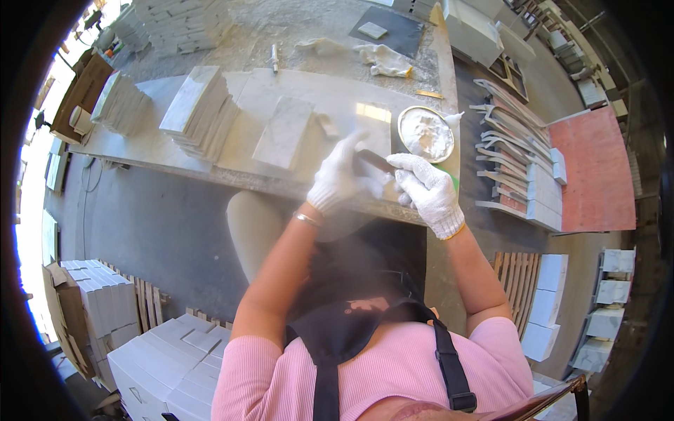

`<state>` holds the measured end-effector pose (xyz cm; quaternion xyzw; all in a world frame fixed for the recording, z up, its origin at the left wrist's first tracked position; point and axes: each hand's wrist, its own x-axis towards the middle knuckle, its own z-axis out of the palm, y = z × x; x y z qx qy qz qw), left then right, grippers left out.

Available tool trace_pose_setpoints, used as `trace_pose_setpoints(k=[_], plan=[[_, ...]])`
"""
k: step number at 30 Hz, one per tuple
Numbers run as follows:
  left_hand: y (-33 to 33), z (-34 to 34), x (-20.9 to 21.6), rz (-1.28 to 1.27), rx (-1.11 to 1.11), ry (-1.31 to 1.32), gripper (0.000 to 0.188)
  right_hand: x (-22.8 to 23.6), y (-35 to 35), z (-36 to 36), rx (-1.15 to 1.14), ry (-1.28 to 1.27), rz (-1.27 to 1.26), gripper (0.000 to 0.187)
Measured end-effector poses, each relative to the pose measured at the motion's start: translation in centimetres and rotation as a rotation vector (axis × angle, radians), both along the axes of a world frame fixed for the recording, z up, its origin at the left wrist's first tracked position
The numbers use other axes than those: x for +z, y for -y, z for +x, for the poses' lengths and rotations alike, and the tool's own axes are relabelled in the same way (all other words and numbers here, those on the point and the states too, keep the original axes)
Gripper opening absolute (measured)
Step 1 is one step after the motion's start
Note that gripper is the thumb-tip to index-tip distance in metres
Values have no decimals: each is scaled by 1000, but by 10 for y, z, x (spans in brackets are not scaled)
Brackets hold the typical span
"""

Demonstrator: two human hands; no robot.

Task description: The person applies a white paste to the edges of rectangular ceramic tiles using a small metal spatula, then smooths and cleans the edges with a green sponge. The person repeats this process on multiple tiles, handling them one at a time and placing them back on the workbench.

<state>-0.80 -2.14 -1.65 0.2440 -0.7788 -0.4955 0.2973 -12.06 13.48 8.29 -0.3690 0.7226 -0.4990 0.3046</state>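
Observation:
My right hand (430, 193), in a white knit glove, is closed around a dark flat scraper (374, 161) that points left over the table's near edge. My left hand (335, 174), gloved too, is close to the scraper's other end with its fingers apart; motion blurs them, and contact with the blade is unclear. Just beyond my right hand stands a round bowl (408, 112) of white paste (427, 135). A pale marble tile (283, 132) lies flat left of my left hand, with a small light piece (326, 126) beside it.
Tile stacks (199, 112) stand on the left of the dusty table (239, 175). A white marker-like tube (274, 59), crumpled gloves (385, 62) and a dark sheet (397, 31) lie farther back. Right of the table, curved pale strips (505, 151) rest by a reddish board (593, 168). White boxes (168, 365) sit lower left.

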Motion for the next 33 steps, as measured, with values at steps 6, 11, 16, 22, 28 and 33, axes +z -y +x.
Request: trace_pose_setpoints(k=[6, 11, 16, 22, 28, 33], plan=[[13, -2, 20, 439, -230, 27, 56, 8, -3, -15, 66, -24, 119, 30], [2, 1, 29, 597, -129, 42, 54, 1, 4, -4, -48, 54, 49, 30], [-1, 4, 10, 599, -134, -121, 49, -1, 10, 7, -145, 103, 15, 30], [-3, 5, -2, 475, -101, -150, 45, -3, 14, 17, -177, 158, -13, 30], [-6, 9, 8, 552, -121, -205, 46, 1, 10, 8, -68, 149, 46, 32], [-6, 9, 9, 631, -162, -274, 47, 8, 0, -9, 55, 81, 76, 33]])
